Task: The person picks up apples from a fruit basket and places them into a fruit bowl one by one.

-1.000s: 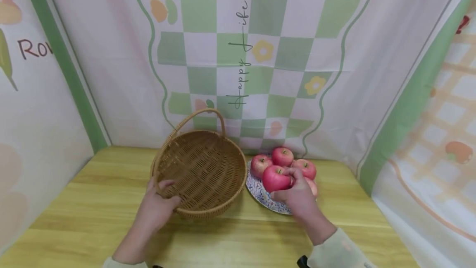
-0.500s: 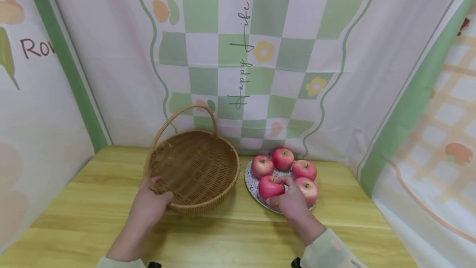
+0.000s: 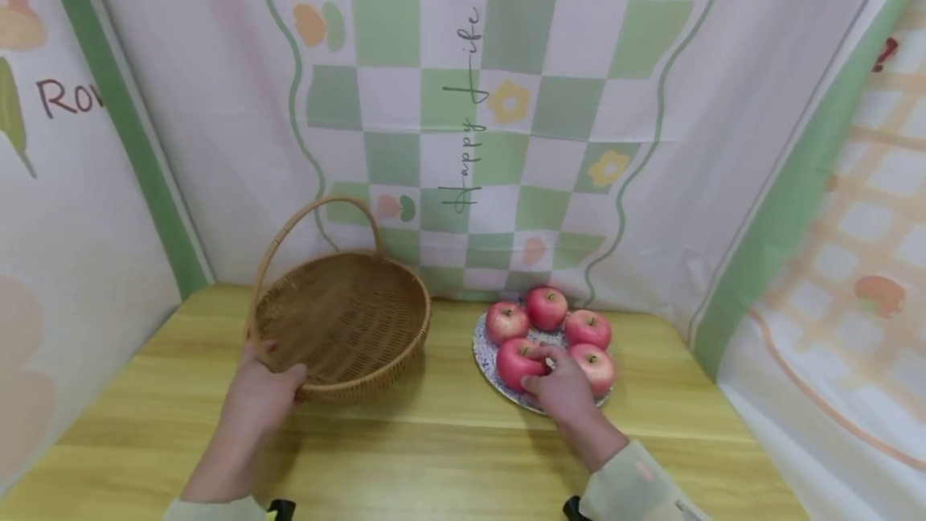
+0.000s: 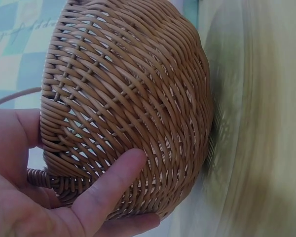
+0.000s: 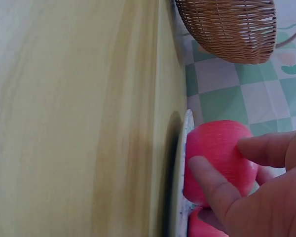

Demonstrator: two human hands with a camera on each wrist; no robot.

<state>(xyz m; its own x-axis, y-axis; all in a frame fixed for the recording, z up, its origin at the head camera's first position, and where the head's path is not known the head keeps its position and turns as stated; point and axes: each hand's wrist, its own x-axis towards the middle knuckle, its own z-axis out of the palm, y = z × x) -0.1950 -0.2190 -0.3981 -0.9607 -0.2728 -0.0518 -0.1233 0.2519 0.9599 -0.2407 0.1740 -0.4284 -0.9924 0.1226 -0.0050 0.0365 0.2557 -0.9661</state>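
Observation:
A round brown wicker basket (image 3: 347,320) with a tall arched handle stands on the left in the head view, nothing inside it. My left hand (image 3: 262,392) grips its rim near the foot of the handle; in the left wrist view, fingers (image 4: 113,185) lie along the woven outer wall. On the right, a speckled blue-and-white plate (image 3: 486,356) bears several red apples. The front-left apple (image 3: 517,364) is held between the thumb and fingers of my right hand (image 3: 567,392). In the right wrist view this apple (image 5: 219,160) sits right at the plate's surface.
The other apples (image 3: 547,308) lie around the back and right of the plate. A wood-grain table (image 3: 405,465) runs under everything, its bare front part nearest me. Behind it hangs a green-and-white checked cloth (image 3: 456,103), and printed cloths close off both sides.
My left hand has carried the basket leftward, away from the plate. The apple in my right hand has come down and forward to the plate's front left, leaving the other apples where they were.

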